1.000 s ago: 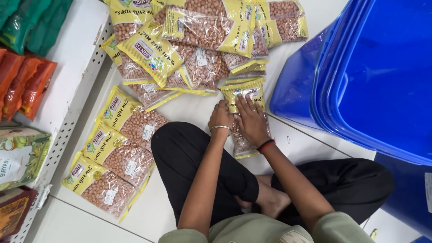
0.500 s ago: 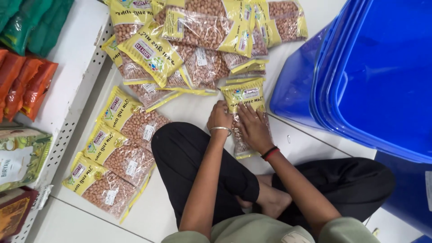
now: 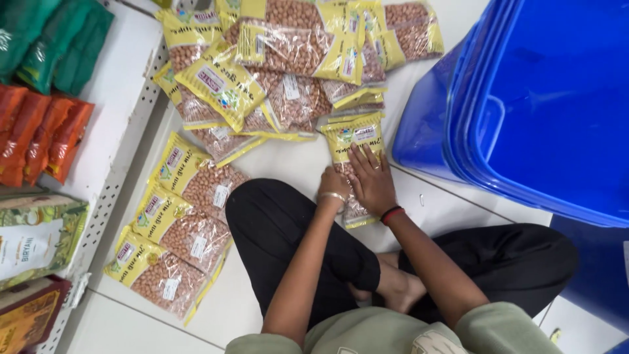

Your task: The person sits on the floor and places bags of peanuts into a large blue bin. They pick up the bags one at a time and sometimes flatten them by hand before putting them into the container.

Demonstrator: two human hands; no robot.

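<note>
- While the person sits cross-legged on the floor (image 3: pixel 288 157), both hands rest on one peanut packet (image 3: pixel 356 141) lying flat just ahead of the knees.
- Right hand (image 3: pixel 371 180) lies palm down, fingers spread wide across the packet's middle; a dark band circles that wrist.
- Left hand (image 3: pixel 333 187) presses the packet's left edge, fingers curled; whether it grips cannot be told. A thin bangle sits on that wrist.
- Just beyond the packet, a heap of packets (image 3: pixel 282 59) overlaps in many layers.
- To the left, a row of three packets (image 3: pixel 177 229) lies along the shelf (image 3: pixel 118 98).
- Right of the hands stands a blue bin (image 3: pixel 537 98), near the packet.
- On the shelf lie orange pouches (image 3: pixel 39 137) and green pouches (image 3: pixel 52 39).
</note>
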